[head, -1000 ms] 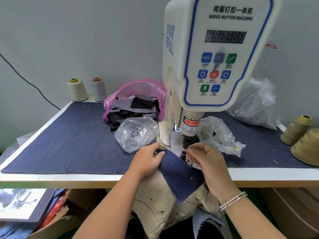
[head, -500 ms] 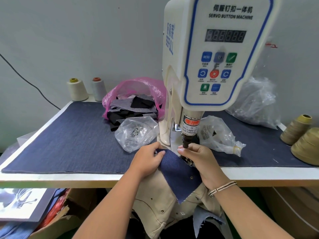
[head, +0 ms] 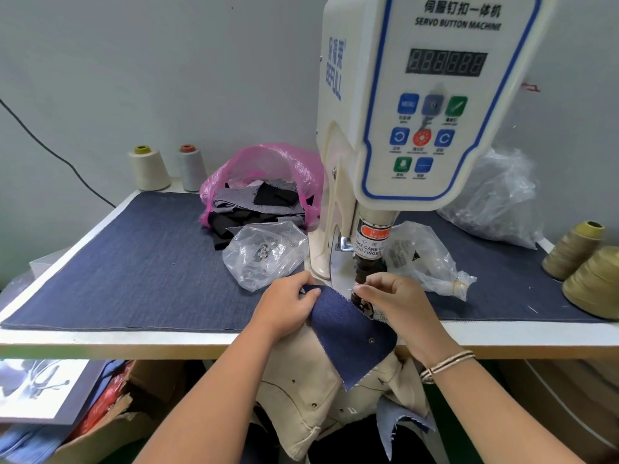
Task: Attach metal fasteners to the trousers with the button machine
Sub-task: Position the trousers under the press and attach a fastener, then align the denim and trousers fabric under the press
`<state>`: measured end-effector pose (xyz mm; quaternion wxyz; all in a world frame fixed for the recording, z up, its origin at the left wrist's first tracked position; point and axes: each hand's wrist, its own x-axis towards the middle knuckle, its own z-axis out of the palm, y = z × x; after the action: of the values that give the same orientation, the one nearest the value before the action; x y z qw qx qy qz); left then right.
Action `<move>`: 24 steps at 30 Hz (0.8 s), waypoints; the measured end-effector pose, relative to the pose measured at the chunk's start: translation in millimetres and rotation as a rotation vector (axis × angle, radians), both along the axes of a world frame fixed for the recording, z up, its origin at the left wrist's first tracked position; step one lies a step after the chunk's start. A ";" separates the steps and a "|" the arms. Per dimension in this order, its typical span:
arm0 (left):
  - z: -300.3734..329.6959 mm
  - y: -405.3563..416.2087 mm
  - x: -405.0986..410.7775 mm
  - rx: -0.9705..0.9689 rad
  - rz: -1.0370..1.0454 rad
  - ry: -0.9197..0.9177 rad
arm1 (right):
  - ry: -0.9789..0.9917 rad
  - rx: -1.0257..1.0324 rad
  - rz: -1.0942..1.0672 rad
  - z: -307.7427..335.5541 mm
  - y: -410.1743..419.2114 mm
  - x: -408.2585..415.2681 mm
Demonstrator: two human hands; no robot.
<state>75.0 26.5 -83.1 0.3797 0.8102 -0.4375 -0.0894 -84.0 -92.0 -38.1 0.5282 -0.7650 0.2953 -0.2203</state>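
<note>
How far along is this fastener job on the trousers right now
Done: the denim patch already shows one metal fastener, and the beige trousers carry several studs. In hand: the left hand grips the patch, while the right hand pinches something under the button machine's punch. Left: pressing this one.

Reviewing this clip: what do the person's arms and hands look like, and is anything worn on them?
Both forearms are bare, with no sleeves in view and no gloves on either the left hand or the right hand. The only thing worn is a bracelet on the right wrist, made of thin light-coloured strands, some beaded or metallic. No rings or watch show on the visible fingers.
</note>
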 end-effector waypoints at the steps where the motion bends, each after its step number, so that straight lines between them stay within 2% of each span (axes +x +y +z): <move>1: -0.2 -0.1 0.2 0.002 0.001 0.000 | -0.003 -0.006 -0.001 -0.8 -0.2 0.5; 10: 1.9 2.5 -0.3 0.026 -0.057 0.010 | -0.134 0.131 -0.107 -12.1 -5.5 -0.5; 12: 3.1 5.0 -0.8 0.026 -0.099 0.018 | -0.139 0.110 -0.094 -13.6 -9.4 -4.3; 15: 5.3 6.2 -2.5 0.063 -0.158 -0.007 | -0.110 0.030 -0.028 -16.7 -14.0 -7.5; 20: 5.3 6.3 -3.6 0.137 -0.203 -0.149 | -0.072 -0.087 0.115 -15.9 -20.1 -4.1; 24: 10.2 6.3 -6.3 0.139 -0.205 -0.139 | 0.026 -0.148 0.317 -6.5 -29.5 3.7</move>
<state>68.7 32.7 -72.9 0.2802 0.7899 -0.5360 -0.1013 -80.2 -121.5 -44.6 0.4946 -0.8416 0.1605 -0.1456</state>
